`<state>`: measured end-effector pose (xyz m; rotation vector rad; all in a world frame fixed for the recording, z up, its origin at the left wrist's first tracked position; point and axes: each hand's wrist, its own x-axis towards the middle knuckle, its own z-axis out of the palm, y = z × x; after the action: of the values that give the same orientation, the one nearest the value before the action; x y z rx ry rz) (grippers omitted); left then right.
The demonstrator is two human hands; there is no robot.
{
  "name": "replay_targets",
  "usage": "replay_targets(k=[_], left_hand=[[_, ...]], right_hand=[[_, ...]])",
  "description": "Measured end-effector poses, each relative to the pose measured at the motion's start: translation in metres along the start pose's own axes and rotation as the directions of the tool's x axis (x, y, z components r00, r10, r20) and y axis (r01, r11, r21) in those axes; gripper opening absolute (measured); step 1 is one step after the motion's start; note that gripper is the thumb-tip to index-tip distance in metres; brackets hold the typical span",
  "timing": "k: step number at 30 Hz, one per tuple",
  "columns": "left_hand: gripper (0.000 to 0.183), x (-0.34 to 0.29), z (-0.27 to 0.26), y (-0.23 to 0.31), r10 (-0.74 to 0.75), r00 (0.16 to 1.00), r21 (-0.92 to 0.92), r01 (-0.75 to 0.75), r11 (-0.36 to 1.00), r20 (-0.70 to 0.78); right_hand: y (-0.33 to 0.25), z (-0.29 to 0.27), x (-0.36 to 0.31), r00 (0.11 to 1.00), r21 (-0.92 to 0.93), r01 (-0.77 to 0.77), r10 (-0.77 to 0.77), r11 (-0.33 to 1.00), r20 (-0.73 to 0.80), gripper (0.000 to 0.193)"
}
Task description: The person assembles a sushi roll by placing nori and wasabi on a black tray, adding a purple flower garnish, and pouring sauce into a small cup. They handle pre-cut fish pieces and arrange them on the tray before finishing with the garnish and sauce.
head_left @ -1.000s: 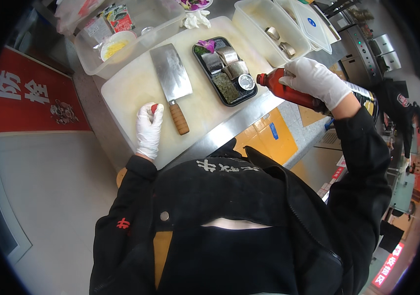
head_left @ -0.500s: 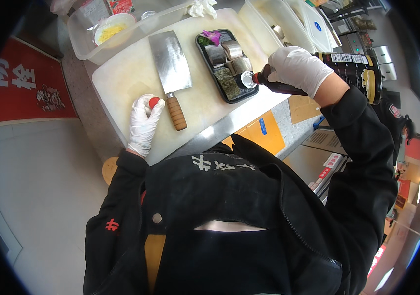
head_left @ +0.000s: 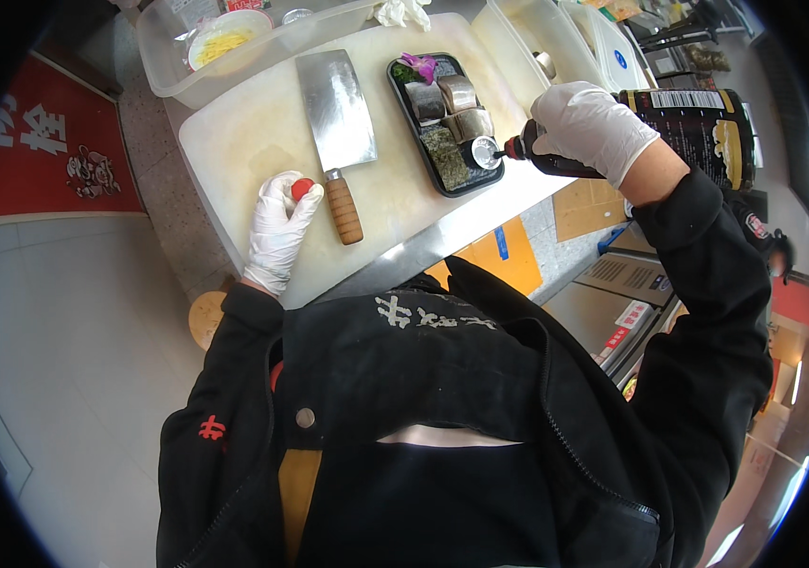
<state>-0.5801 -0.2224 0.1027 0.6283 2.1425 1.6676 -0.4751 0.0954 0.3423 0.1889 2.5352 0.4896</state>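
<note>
My right hand point(head_left: 594, 126), in a white glove, grips a large dark sauce bottle point(head_left: 679, 128) tipped on its side, its red spout just beside a small round metal cup point(head_left: 485, 151) in a black tray point(head_left: 407, 106). The tray holds fish pieces, green garnish and a purple flower. My left hand point(head_left: 279, 230), also gloved, rests on the white cutting board point(head_left: 243, 133) and pinches a small red cap point(head_left: 301, 188). A cleaver point(head_left: 336, 118) with a wooden handle lies between my two hands.
A clear plastic tub point(head_left: 262, 43) with a bowl of yellow shreds point(head_left: 224, 40) stands behind the board. More clear containers point(head_left: 565, 43) are at the back right. The steel counter edge point(head_left: 461, 227) runs below the board. A red mat point(head_left: 40, 151) lies on the floor at left.
My right hand has tipped the bottle further and brought its spout to the metal cup in the tray. The left hand stays on the board with the red cap.
</note>
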Motion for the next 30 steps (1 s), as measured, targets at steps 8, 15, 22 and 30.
replay_targets(k=[8, 15, 22, 30], left_hand=[[0.028, 0.000, 0.000, 0.003, -0.031, 0.999, -0.035, 0.031, 0.999, 0.006], [0.025, -0.001, 0.000, 0.002, -0.036, 0.999, -0.046, 0.037, 0.998, 0.024], [0.027, -0.001, -0.001, 0.003, -0.025, 1.000, -0.004, 0.025, 1.000, 0.019], [0.027, 0.000, -0.001, 0.004, -0.039, 0.999, -0.011, 0.039, 0.999, 0.019]], right_hand=[[-0.002, -0.005, 0.001, 1.000, -0.015, 0.017, -0.017, 1.000, -0.002, 0.028], [-0.006, -0.010, 0.002, 1.000, -0.010, 0.022, -0.022, 1.000, 0.006, 0.024], [-0.005, -0.010, 0.010, 0.999, -0.051, 0.041, -0.041, 0.998, -0.007, 0.023], [-0.006, -0.007, 0.015, 0.997, -0.051, 0.075, -0.074, 0.996, 0.012, 0.024]])
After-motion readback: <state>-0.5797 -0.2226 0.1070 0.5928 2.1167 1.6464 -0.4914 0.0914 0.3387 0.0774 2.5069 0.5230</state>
